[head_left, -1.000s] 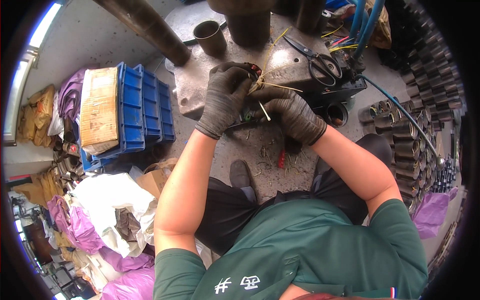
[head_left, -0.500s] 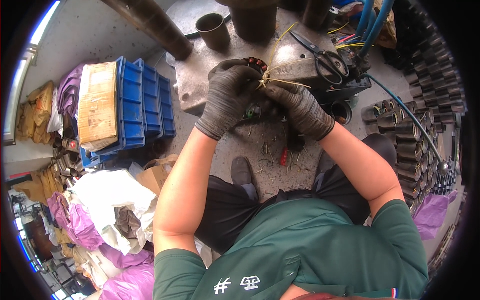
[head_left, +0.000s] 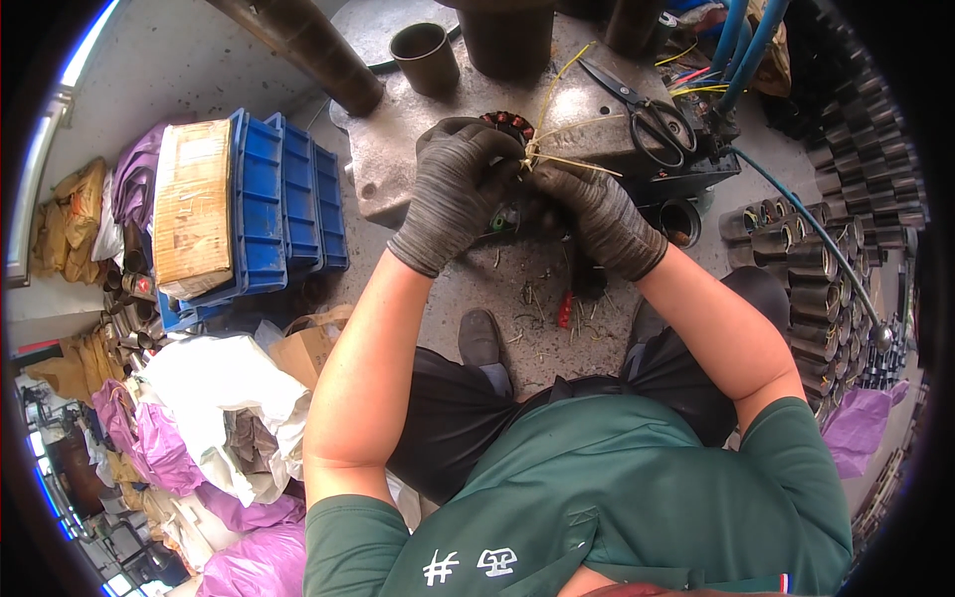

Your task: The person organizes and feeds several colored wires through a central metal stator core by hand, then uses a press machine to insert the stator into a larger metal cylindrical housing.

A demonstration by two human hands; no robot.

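As both gloved hands have risen off the worktop [head_left: 418,169], left hand [head_left: 453,194] cups the wound coil [head_left: 509,126] while right hand [head_left: 597,214] pinches its yellow leads [head_left: 567,161], apparently mid-tying, scissors [head_left: 642,109] nearby.

You have two gloved hands, left hand [head_left: 453,194] and right hand [head_left: 595,214], on one wound coil [head_left: 509,126], with one pair of scissors [head_left: 642,109], one metal cup [head_left: 425,55] and three blue crates [head_left: 284,204] nearby.
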